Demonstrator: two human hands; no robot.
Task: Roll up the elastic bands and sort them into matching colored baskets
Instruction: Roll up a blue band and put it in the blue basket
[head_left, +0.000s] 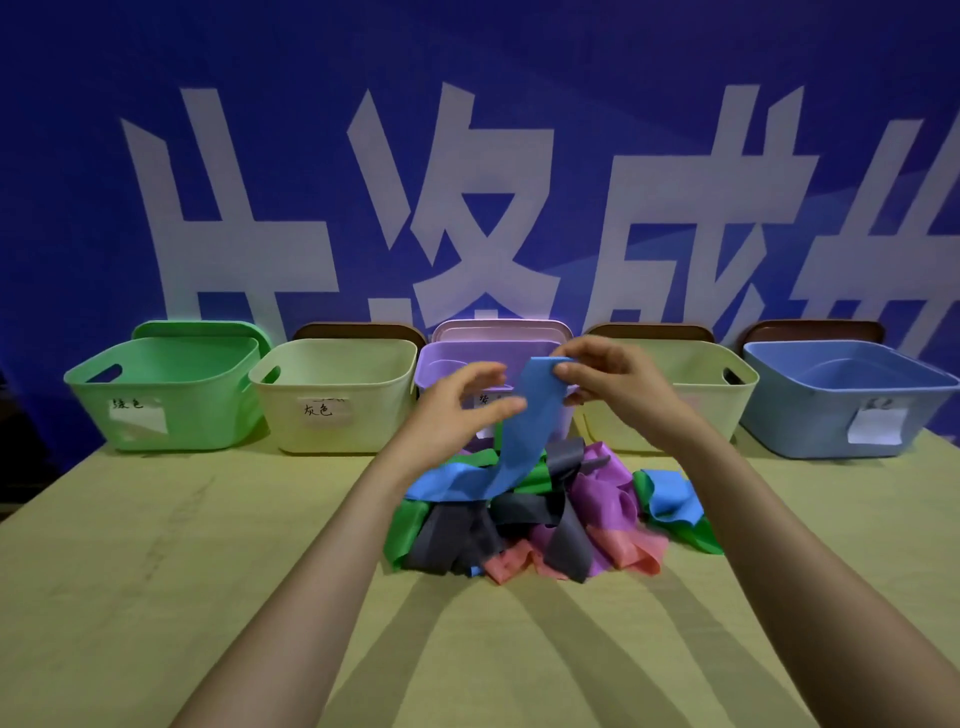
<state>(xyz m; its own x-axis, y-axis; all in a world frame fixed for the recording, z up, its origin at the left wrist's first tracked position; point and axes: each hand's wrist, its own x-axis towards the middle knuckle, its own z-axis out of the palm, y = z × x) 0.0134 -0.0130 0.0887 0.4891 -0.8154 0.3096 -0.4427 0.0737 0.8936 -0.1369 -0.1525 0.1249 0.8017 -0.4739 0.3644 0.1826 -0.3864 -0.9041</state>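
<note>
A blue elastic band (524, 415) is lifted above a tangled pile of bands (540, 514) in green, grey, purple, pink and blue at the table's middle. My right hand (608, 379) pinches the band's top end. My left hand (462, 410) is just left of the strip, fingers curved, their tips touching its edge. Its lower part trails down into the pile. Behind stand a green basket (166, 395), a cream basket (337, 400), a purple basket (447, 364), another cream basket (696, 384) and a blue basket (852, 400).
The yellow-green table (208, 571) runs from the baskets to me. Lids lean behind the baskets against a blue banner with large white characters. Paper labels are stuck on the basket fronts.
</note>
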